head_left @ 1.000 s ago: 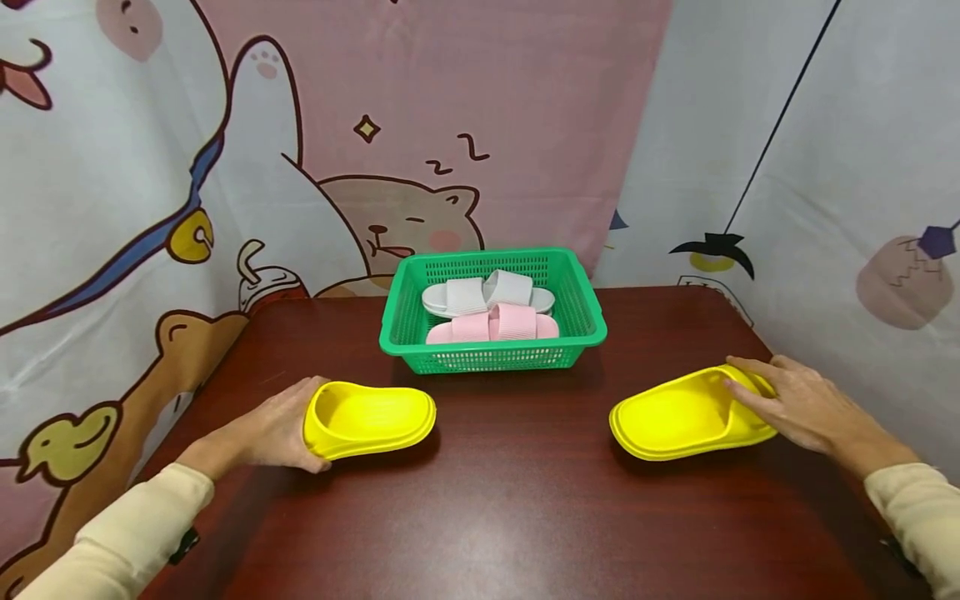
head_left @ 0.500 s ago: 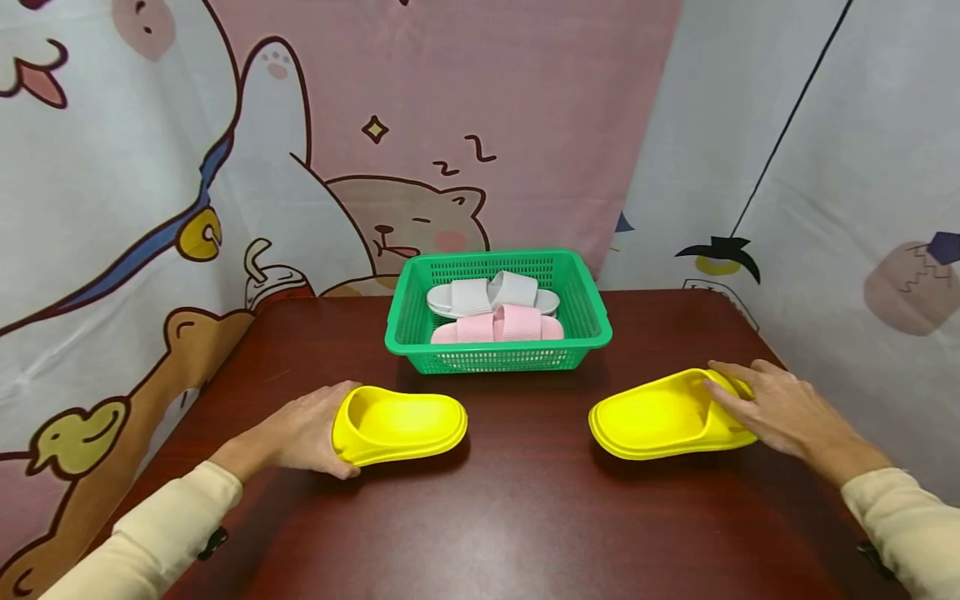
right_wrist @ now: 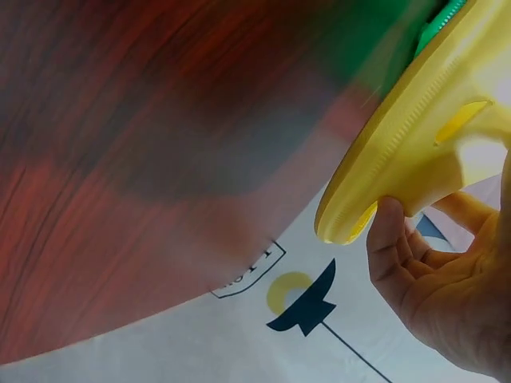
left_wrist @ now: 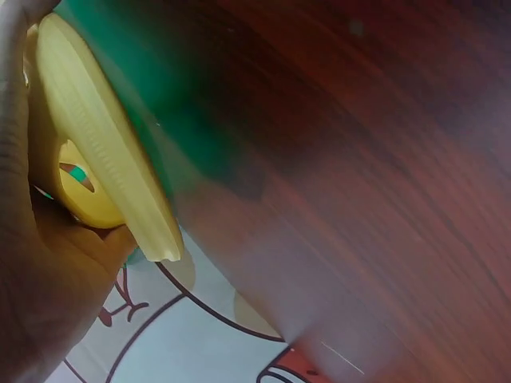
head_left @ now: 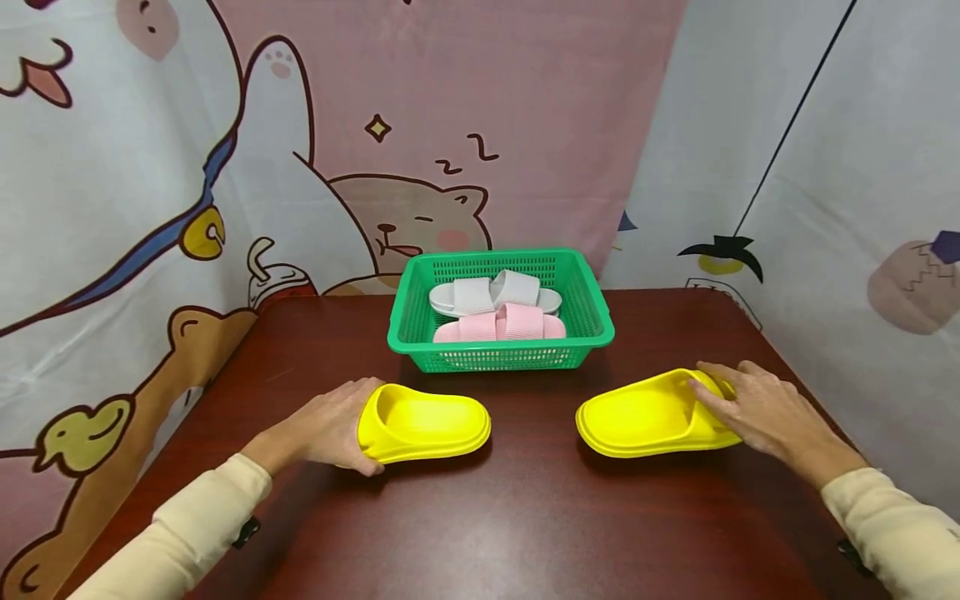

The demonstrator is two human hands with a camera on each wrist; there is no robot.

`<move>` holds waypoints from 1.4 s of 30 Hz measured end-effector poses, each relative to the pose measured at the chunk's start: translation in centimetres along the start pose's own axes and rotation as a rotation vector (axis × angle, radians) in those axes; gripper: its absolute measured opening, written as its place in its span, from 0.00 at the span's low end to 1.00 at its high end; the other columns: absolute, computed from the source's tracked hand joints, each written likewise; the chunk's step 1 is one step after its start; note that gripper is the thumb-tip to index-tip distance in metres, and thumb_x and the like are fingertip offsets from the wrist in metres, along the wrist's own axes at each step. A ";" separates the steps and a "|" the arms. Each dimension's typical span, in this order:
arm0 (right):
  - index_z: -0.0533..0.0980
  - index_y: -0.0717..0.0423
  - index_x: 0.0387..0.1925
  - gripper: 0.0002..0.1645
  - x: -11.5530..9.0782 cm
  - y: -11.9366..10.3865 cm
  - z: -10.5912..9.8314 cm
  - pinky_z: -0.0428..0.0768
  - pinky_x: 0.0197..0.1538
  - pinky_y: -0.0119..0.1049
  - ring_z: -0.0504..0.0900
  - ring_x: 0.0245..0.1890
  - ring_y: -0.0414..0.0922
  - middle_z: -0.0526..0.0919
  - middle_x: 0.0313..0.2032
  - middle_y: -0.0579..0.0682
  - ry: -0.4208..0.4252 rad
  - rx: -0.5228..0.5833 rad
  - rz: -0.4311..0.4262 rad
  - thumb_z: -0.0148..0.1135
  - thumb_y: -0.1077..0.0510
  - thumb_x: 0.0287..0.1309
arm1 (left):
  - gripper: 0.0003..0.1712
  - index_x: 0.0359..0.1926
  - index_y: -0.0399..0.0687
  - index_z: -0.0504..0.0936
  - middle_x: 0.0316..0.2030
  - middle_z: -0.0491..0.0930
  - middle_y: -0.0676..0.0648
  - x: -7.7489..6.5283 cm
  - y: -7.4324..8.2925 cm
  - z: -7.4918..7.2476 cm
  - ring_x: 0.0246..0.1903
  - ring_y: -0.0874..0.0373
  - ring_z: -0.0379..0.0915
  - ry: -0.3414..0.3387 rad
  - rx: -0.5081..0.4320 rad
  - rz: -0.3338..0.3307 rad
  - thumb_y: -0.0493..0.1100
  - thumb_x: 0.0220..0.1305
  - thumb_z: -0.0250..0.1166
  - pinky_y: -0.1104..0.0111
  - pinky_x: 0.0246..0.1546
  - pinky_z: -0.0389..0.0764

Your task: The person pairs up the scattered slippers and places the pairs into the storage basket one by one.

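My left hand (head_left: 337,429) grips a yellow slipper (head_left: 438,421) by its toe end, the heel pointing inward to the right. In the left wrist view that slipper (left_wrist: 104,136) shows its side and sole edge, held above the table. Opposite, my right hand (head_left: 765,417) pinches the toe end of a second yellow slipper (head_left: 637,417), whose heel points left. The right wrist view shows the thumb and fingers at this slipper's (right_wrist: 407,136) strap end. A gap separates the two heels. Both slippers lie nearer to me than the green basket.
A green plastic basket (head_left: 495,358) stands at the back of the dark red-brown table (head_left: 480,517). In it lie a pair of white slippers (head_left: 472,296) and, in front, a pair of pink slippers (head_left: 476,327). Printed cloth (head_left: 555,125) hangs behind and at both sides.
Both hands have moved inward with their yellow slippers, the left one to the right and the right one to the left, narrowing the gap. The view has shifted slightly.
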State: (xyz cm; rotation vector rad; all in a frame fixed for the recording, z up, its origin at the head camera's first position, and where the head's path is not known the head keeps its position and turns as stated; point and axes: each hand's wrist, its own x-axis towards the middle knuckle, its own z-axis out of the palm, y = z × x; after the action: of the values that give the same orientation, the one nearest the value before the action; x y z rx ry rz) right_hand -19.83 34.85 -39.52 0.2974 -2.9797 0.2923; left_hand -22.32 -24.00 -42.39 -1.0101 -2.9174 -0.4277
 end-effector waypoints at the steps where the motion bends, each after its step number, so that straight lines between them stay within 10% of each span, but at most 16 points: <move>1: 0.72 0.64 0.66 0.41 0.0 -0.1 0.1 0.76 0.31 0.51 0.76 0.32 0.55 0.77 0.45 0.67 0.002 0.002 0.002 0.48 0.34 0.72 | 0.57 0.63 0.55 0.67 0.47 0.70 0.61 0.2 0.2 0.1 0.43 0.64 0.67 -0.001 0.000 0.000 0.67 0.30 0.79 0.65 0.41 0.77; 12: 0.72 0.62 0.67 0.41 0.1 -1.4 0.8 0.77 0.39 0.64 0.79 0.41 0.64 0.77 0.50 0.69 0.014 0.025 0.010 0.48 0.33 0.71 | 0.57 0.63 0.52 0.68 0.46 0.72 0.60 2.1 2.7 0.9 0.41 0.64 0.70 0.011 -0.002 0.017 0.68 0.31 0.79 0.64 0.40 0.79; 42: 0.76 0.60 0.65 0.38 2.2 -6.9 2.4 0.79 0.30 0.47 0.75 0.28 0.50 0.78 0.43 0.61 0.080 0.066 -0.090 0.49 0.35 0.71 | 0.63 0.66 0.44 0.67 0.48 0.78 0.49 5.0 8.1 3.7 0.40 0.57 0.77 0.130 0.167 0.115 0.75 0.33 0.73 0.62 0.36 0.82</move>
State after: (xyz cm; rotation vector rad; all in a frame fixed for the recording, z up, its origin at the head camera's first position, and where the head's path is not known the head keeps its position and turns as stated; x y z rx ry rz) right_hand -20.83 27.32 -40.29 0.4163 -2.8725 0.3841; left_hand -21.06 -13.95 -43.39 -1.0761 -2.7104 -0.2314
